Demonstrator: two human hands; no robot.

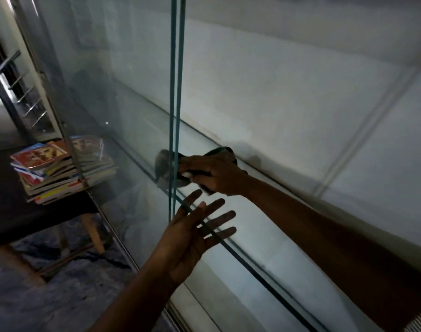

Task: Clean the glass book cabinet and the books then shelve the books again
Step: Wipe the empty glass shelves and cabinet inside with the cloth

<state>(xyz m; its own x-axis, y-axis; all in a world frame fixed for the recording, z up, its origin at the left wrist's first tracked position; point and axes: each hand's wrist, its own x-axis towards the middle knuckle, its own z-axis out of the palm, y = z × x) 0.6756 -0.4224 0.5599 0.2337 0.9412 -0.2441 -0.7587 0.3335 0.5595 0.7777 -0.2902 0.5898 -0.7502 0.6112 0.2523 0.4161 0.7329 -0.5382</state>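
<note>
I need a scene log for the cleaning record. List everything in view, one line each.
Glass book cabinet: one, clear panes with green edges, pale interior, fills centre and right.
Stack of colourful paperback books: one pile, red, yellow, blue covers, on the table at left.
Dark wooden table: one, black top, left.
Dark cleaning cloth: one, on the cabinet shelf under the right hand.
Metal railing: one, silvery, far left.
Left hand: open, fingers spread at the glass edge.
Right hand: gripping the cloth.
</note>
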